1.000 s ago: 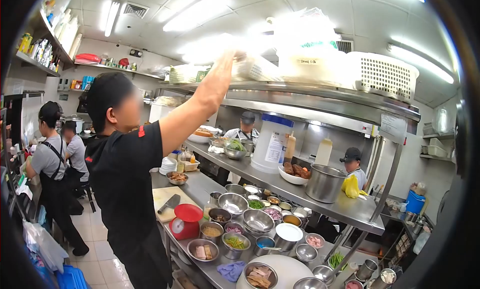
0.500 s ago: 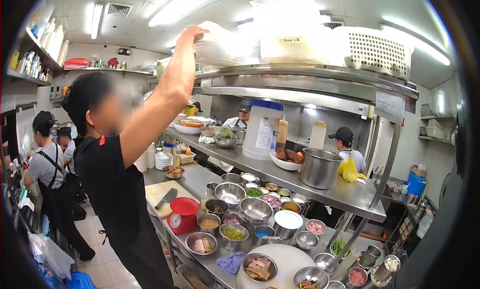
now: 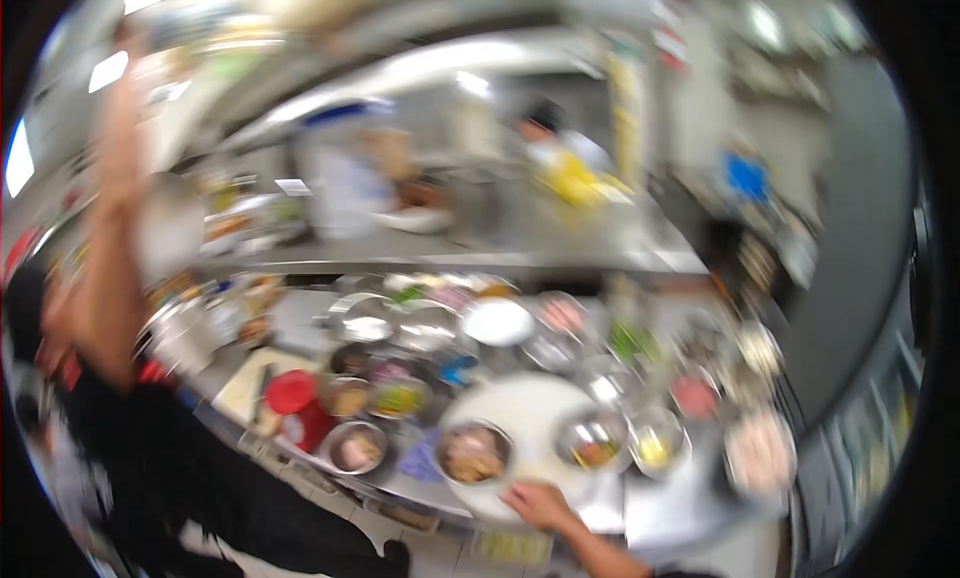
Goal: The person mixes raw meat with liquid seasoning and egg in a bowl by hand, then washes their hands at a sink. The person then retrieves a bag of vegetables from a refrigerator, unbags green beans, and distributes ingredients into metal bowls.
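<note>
My right hand (image 3: 538,504) reaches in from the bottom edge and lies at the front rim of a round white cutting board (image 3: 530,408). Motion smears its fingers, so their hold is unclear. Just up and left of it, a steel bowl (image 3: 476,452) of pale and brown food pieces sits on the board. Another steel bowl (image 3: 592,440) with dark and coloured food stands to the right of that one. A purple cloth (image 3: 418,458) lies on the counter left of the board. My left hand is out of view.
A co-worker in black (image 3: 170,448) stands at the left with an arm raised. A red scale (image 3: 298,408) stands beside a pale cutting board (image 3: 248,386). Several steel bowls cover the counter, beneath a metal shelf (image 3: 480,253). Another person (image 3: 560,143) is behind it.
The view has swung right and tilted down, blurring everything. My right hand has come into view at the round board. The co-worker's arm is still raised, now at the far left.
</note>
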`<state>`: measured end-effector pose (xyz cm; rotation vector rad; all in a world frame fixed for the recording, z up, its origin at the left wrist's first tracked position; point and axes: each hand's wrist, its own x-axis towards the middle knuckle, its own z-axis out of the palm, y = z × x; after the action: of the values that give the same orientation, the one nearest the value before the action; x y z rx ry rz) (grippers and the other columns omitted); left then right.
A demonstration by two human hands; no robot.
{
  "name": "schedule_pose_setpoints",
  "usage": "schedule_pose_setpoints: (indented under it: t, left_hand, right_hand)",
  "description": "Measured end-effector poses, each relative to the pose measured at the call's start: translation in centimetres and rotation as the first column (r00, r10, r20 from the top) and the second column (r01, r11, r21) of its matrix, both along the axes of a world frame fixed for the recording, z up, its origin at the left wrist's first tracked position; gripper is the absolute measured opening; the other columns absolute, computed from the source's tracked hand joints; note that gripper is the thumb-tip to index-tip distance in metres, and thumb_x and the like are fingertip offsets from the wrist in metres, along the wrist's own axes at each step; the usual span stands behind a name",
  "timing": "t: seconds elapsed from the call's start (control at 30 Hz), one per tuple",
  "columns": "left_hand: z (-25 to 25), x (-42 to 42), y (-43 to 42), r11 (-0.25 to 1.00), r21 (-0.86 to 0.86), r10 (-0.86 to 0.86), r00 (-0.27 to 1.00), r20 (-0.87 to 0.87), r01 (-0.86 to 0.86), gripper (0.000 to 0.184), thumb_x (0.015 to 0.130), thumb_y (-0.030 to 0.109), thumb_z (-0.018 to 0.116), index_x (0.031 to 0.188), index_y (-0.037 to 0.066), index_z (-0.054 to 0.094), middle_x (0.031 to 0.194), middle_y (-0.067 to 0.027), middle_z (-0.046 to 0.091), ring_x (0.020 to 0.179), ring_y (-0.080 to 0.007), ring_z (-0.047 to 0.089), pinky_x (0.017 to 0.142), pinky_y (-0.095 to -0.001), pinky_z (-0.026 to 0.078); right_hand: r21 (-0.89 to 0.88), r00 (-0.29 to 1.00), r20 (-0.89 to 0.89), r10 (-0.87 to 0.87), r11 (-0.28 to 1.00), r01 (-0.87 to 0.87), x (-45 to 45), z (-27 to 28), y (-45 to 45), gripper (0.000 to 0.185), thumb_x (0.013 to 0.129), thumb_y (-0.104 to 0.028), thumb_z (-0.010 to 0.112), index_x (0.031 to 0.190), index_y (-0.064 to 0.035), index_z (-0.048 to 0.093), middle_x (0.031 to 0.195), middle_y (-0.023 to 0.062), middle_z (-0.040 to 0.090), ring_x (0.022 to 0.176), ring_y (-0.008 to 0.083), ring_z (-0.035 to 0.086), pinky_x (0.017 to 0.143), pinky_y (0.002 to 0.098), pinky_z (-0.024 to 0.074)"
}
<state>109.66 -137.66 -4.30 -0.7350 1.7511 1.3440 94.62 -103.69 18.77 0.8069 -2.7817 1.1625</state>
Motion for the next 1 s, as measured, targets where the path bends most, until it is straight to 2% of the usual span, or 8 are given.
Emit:
schedule_pose_setpoints:
  t: [0.03, 0.1, 0.2, 0.37, 0.77, 0.83, 0.97, 1.0]
  left_hand:
    - [0.8, -1.4, 0.5, 0.999, 0.026, 0.02, 1.0, -0.021, -0.019, 0.096, 0.067, 0.074, 0.042, 0.13, 0.002, 0.044, 0.115, -0.019, 0.055, 0.1, -0.0313, 0.056, 0.079, -0.0467, 0.049]
    - [1.7, -3.7, 2.2, 0.999, 0.05, -0.012, 1.0, -0.023, 0.013, 0.097, 0.067, 0.076, 0.041, 0.13, 0.002, 0.044, 0.116, -0.0189, 0.054, 0.101, -0.0313, 0.056, 0.08, -0.0466, 0.049]
    - [1.8, -5.6, 5.6, 0.99, 0.057, -0.126, 0.992, 0.019, 0.125, 0.1, 0.065, 0.078, 0.04, 0.132, 0.003, 0.043, 0.117, -0.0188, 0.054, 0.103, -0.0313, 0.055, 0.081, -0.0465, 0.048]
    - [1.1, -6.3, 9.9, 0.959, 0.071, -0.28, 0.955, 0.098, 0.274, 0.105, 0.064, 0.082, 0.037, 0.133, 0.004, 0.041, 0.12, -0.0186, 0.053, 0.105, -0.0313, 0.055, 0.083, -0.0463, 0.047]
    - [-0.5, -5.3, 13.0, 0.901, 0.113, -0.432, 0.858, 0.279, 0.418, 0.116, 0.059, 0.09, 0.031, 0.137, 0.006, 0.038, 0.127, -0.0181, 0.05, 0.111, -0.0313, 0.053, 0.087, -0.0457, 0.046]
    - [-0.7, -3.9, 12.2, 0.889, 0.147, -0.456, 0.813, 0.362, 0.433, 0.117, 0.058, 0.092, 0.03, 0.138, 0.006, 0.037, 0.128, -0.018, 0.05, 0.112, -0.0313, 0.053, 0.087, -0.0457, 0.046]
    - [-1.5, 2.9, 9.6, 0.848, 0.324, -0.53, 0.663, 0.529, 0.42, 0.121, 0.057, 0.095, 0.028, 0.14, 0.007, 0.036, 0.13, -0.0178, 0.049, 0.114, -0.0313, 0.052, 0.089, -0.0455, 0.045]
    - [-1.8, 4.4, 9.4, 0.826, 0.387, -0.563, 0.612, 0.555, 0.409, 0.122, 0.057, 0.095, 0.028, 0.14, 0.007, 0.035, 0.13, -0.0178, 0.049, 0.114, -0.0313, 0.052, 0.089, -0.0454, 0.045]
  right_hand:
    - [-0.067, 0.997, -0.075, 0.006, 0.998, -0.012, -0.1, -0.7, 0.1, 0.04, 0.091, -0.041, 0.051, 0.072, -0.0067, 0.052, 0.067, 0.0172, 0.054, 0.065, 0.0358, 0.055, 0.057, 0.044, 0.0418]
    - [-0.134, 0.998, 0.055, 0.034, 0.991, -0.026, -0.1, -0.4, 0.7, 0.038, 0.091, -0.041, 0.051, 0.074, -0.0071, 0.052, 0.068, 0.0166, 0.055, 0.064, 0.0354, 0.054, 0.057, 0.0437, 0.041]
    - [-0.271, 1.0, 0.007, 0.011, 0.962, -0.009, -0.4, -1.6, 0.8, 0.034, 0.089, -0.039, 0.055, 0.076, -0.0074, 0.055, 0.07, 0.0144, 0.058, 0.068, 0.035, 0.057, 0.059, 0.0446, 0.0419]
    - [-0.275, 0.995, 0.104, 0.002, 0.961, 0.027, 0.3, -0.4, 1.4, 0.031, 0.087, -0.036, 0.058, 0.075, -0.0072, 0.055, 0.071, 0.0127, 0.058, 0.069, 0.0342, 0.058, 0.059, 0.0449, 0.0421]
    - [-0.422, 0.997, 0.041, 0.066, 0.906, -0.042, -0.2, -1.9, 1.6, 0.026, 0.086, -0.031, 0.057, 0.076, -0.0066, 0.054, 0.073, 0.013, 0.057, 0.073, 0.0345, 0.057, 0.063, 0.0452, 0.0424]
    - [-0.4, 0.999, -0.049, -0.008, 0.916, -0.013, -0.4, -2.3, 1.1, 0.025, 0.087, -0.03, 0.057, 0.079, -0.0057, 0.055, 0.075, 0.0141, 0.057, 0.075, 0.0355, 0.057, 0.065, 0.0438, 0.0436]
    - [-0.456, 0.993, 0.114, 0.024, 0.889, 0.031, -1.2, -4.1, 1.3, 0.019, 0.085, -0.021, 0.061, 0.078, -0.0039, 0.058, 0.071, 0.0141, 0.056, 0.064, 0.0276, 0.056, 0.059, 0.0382, 0.0437]
    - [-0.335, 0.982, 0.191, 0.006, 0.94, 0.059, -1.3, -2.8, 1.4, 0.019, 0.085, -0.02, 0.062, 0.077, -0.0034, 0.057, 0.068, 0.0131, 0.055, 0.061, 0.0262, 0.054, 0.058, 0.0367, 0.0435]
